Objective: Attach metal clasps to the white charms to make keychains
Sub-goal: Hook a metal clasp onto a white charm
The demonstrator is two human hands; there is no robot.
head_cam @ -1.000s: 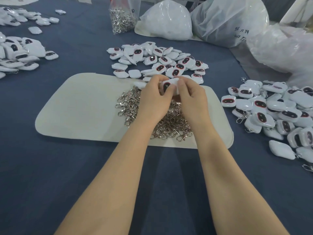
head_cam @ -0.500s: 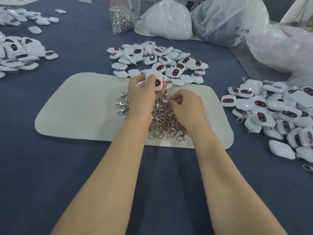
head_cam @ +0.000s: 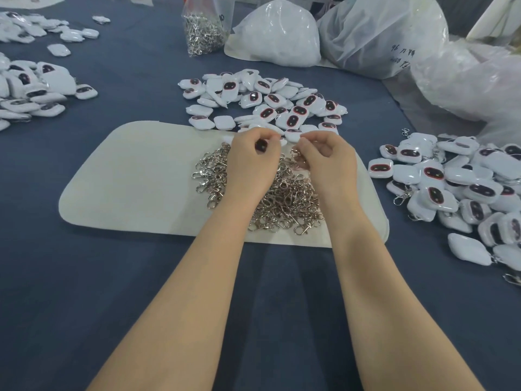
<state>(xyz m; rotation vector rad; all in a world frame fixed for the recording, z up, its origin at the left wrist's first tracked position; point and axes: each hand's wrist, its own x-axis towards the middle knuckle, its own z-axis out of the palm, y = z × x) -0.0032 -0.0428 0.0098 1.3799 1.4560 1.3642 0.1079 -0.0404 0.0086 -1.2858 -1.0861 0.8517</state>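
My left hand (head_cam: 251, 162) grips a white charm (head_cam: 262, 144) with a dark oval face, mostly hidden by the curled fingers. My right hand (head_cam: 329, 159) pinches a metal clasp (head_cam: 297, 155) just right of the charm, fingertips almost touching my left hand. Both hands hover over a heap of silver clasps (head_cam: 282, 198) on a cream mat (head_cam: 135, 182). A pile of loose white charms (head_cam: 265, 103) lies just beyond the mat's far edge.
White charms with clasps attached are heaped at the right (head_cam: 456, 187). More charms lie at the far left (head_cam: 31, 88). A clear bag of clasps (head_cam: 204, 29) and big plastic bags (head_cam: 377, 35) stand at the back on the blue cloth (head_cam: 84, 292).
My left hand brought the charm down from the pile's edge toward the middle. My right hand lifted from the clasp heap with a clasp and moved up beside the charm.
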